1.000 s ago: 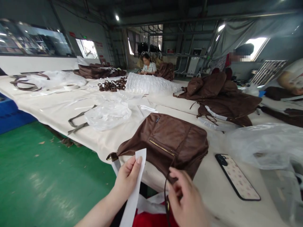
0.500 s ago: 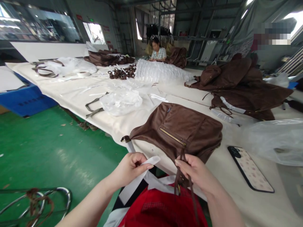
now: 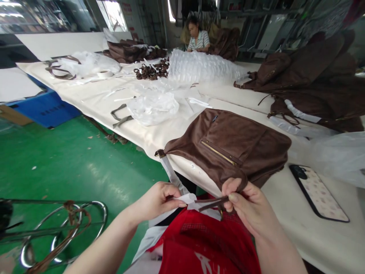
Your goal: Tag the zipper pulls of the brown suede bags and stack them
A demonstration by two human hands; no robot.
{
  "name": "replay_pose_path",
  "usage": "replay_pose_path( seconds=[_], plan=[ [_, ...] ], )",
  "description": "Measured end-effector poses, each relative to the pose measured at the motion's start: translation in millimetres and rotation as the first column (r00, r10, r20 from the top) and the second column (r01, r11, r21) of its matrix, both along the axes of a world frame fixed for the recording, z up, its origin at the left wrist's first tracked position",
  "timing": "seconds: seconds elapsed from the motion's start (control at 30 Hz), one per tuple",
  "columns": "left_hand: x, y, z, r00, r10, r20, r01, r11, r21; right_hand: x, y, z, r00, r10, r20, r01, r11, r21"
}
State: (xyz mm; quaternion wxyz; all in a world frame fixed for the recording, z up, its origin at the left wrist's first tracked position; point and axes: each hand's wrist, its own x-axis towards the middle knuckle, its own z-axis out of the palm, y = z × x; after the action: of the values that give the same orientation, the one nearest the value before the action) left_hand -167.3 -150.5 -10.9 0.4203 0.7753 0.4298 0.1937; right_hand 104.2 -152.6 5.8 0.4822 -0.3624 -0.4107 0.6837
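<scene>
Across the near edge of the cream-covered table point(image 3: 159, 133), close before the person, lies the brown bag point(image 3: 245, 139), flat on its side. Its long axis runs left to right, its tapered end to the left and its broad end to the right, beyond both hands. Below it, the person's red apron point(image 3: 211, 243) fills the space between the forearms.

The right hand point(image 3: 246, 199) is the nearer one to the bag: it overlaps the bag's near edge as seen from above, while the left hand point(image 3: 165, 199) is lower and further left, clear of the brown material. The two hands are apart, facing each other across a narrow gap. Out to the right, beside the right forearm, a phone point(image 3: 319, 194) rests on the table, well apart from the work.

Thumb and fingers of the left hand are closed on a white strip point(image 3: 187, 198), whose end points right. A pale band point(image 3: 171, 171) slants down from the bag's tapered end towards that hand; whether the two are one piece cannot be told.

Thumb and fingers of the right hand pinch thin brown straps point(image 3: 212, 201), whose free ends point left, almost end-on to the strip. The upper tip meets or overlaps the white in this view; actual contact is unclear.
</scene>
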Motion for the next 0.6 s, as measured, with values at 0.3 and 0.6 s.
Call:
replay_pose_path(
  seconds=[0.3, 0.6],
  plan=[
    [1, -5, 8.3, 0.999, -0.043, 0.029, 0.043, 0.999, -0.006, -12, 6, -9.0, 0.973, -0.041, 0.226, 0.06, 0.995, -0.077],
    [12, 7, 10.5, 0.996, -0.077, 0.046, 0.077, 0.997, 0.003, -22, 15, 0.8, 0.874, -0.077, 0.481, 0.071, 0.997, 0.03]
  ],
)
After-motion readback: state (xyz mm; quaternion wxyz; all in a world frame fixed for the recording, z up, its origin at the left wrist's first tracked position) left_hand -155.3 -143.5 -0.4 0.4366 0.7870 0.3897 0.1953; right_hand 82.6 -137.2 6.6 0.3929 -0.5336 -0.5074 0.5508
